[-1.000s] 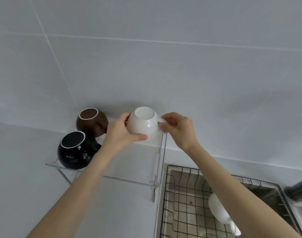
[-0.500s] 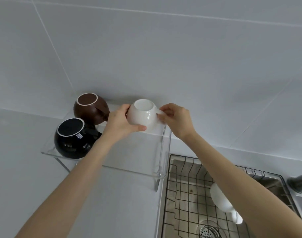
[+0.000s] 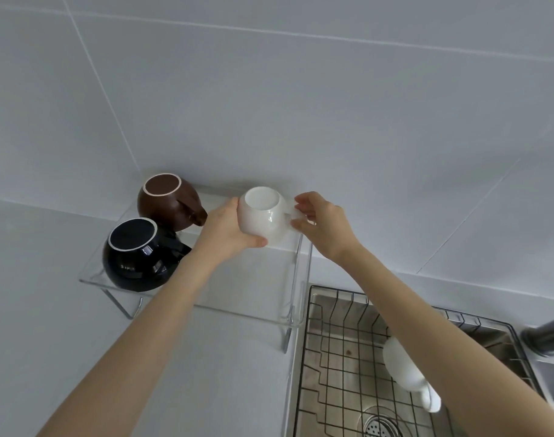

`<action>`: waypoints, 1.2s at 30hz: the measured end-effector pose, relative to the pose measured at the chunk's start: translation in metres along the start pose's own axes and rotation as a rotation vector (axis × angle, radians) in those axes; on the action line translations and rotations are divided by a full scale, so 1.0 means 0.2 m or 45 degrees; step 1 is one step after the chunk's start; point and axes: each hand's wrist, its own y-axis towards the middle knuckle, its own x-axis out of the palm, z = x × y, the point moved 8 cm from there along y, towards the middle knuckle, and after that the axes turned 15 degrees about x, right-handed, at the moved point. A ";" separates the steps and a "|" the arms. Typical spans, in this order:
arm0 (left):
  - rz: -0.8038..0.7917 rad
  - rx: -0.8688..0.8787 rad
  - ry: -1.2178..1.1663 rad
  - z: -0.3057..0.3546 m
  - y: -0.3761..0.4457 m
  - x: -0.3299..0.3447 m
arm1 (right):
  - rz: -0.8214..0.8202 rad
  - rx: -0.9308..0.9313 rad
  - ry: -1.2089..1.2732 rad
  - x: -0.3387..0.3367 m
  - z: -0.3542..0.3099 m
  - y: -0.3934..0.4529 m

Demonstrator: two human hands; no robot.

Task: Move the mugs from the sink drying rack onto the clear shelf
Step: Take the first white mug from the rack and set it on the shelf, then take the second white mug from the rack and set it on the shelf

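A white mug sits upside down at the back right corner of the clear shelf. My left hand wraps its left side and my right hand pinches its handle. A brown mug and a black mug stand upside down on the shelf's left part. Another white mug lies in the wire drying rack over the sink, partly hidden by my right forearm.
The tiled wall rises directly behind the shelf. A dark faucet juts in at the right edge. The sink drain shows under the rack. Grey countertop stretches left of and below the shelf.
The white mug has dropped slightly and now rests at the shelf's back right corner, both hands still on it. The view has shifted a little.
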 end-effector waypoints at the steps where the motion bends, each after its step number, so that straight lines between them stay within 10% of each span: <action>1: -0.001 0.006 0.038 0.04 0.00 0.00 | 0.007 -0.011 0.000 -0.03 0.00 -0.01; 8: 0.057 0.370 0.075 0.52 -0.12 0.08 | 0.104 0.018 0.086 -0.34 0.10 -0.23; 13: -0.290 0.642 -0.142 0.81 -0.35 0.54 | 0.196 0.218 0.189 -0.52 0.45 -0.44; 26: -0.897 0.267 -0.220 0.52 -0.48 1.51 | 0.411 1.113 0.200 -0.30 1.54 -0.97; 36: -0.824 0.115 -0.397 0.46 -0.46 1.70 | 0.472 1.070 0.180 -0.27 1.63 -0.96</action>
